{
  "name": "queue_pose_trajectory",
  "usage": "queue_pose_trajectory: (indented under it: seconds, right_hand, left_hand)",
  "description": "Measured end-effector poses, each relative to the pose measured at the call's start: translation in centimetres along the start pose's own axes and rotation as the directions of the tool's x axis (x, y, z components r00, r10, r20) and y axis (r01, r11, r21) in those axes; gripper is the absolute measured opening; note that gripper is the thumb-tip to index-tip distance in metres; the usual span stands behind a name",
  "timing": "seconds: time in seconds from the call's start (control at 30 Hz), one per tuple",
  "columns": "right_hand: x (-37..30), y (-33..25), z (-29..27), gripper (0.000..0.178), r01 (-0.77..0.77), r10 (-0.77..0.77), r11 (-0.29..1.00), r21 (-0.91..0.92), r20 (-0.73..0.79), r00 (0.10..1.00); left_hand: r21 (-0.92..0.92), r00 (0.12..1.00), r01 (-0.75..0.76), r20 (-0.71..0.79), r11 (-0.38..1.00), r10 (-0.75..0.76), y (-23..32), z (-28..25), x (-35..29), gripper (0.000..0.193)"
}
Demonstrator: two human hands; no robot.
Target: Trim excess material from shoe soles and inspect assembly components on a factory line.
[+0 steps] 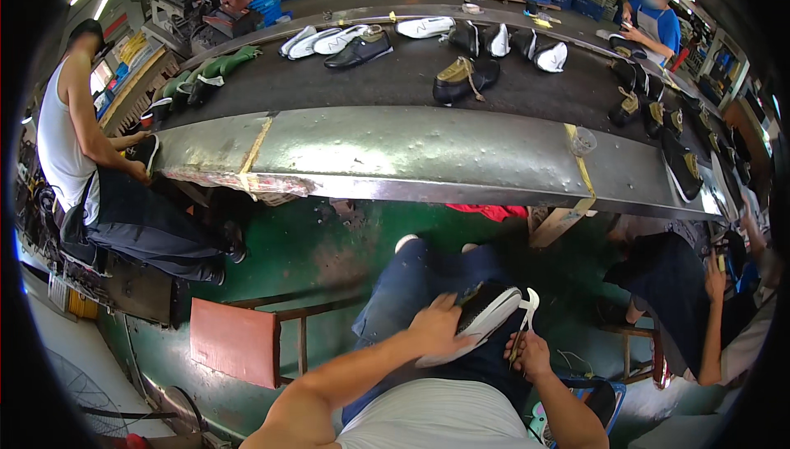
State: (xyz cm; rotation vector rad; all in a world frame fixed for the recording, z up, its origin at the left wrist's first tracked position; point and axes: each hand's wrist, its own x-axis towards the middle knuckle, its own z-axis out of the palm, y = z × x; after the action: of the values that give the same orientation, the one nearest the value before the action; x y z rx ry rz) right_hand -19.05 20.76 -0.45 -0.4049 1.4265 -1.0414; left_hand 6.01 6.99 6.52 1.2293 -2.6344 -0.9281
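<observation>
Across my lap lies a black shoe with a white sole edge (491,312), its sole side turned partly up. My left hand (436,330) grips the shoe's left side and rear, the fingers spread along it. Beside the shoe's right edge, my right hand (532,356) is closed around a slim, dark and yellowish tool (516,347) whose exact kind I cannot make out. A curved white strip (532,309) loops up between the shoe's toe end and that hand. Whether the strip is fixed to the shoe is unclear.
Ahead stands a metal-edged conveyor table (370,144) bearing several shoes, including a black and tan one (465,80). A red-topped stool (234,342) stands to my left. One person (70,132) works at left, another (658,29) at far right, and a third (683,293) sits at near right.
</observation>
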Motion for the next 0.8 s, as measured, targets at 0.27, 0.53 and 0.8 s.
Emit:
queue_pose_trajectory:
  seconds: [0.27,0.53,0.8]
  right_hand:
    - [-1.3,-0.7,0.3,0.037,0.042,-0.042,0.999,0.002,0.066,0.997]
    - [-6.5,-9.3,4.4,0.025,0.354,-0.192,0.748,-0.561,0.328,0.925]
    - [-5.2,-11.3,8.9,0.032,0.257,-0.089,0.933,-0.252,0.53,0.843]
  left_hand:
    - [-0.557,0.95,0.13,0.308,0.821,0.058,-1.4,0.4,14.1,0.063]
    - [-0.951,0.994,-0.074,-0.048,0.301,0.093,-2.2,-6.2,5.0,0.072]
    - [-0.715,0.972,-0.211,-0.227,0.666,0.063,-3.9,-5.7,0.8,0.058]
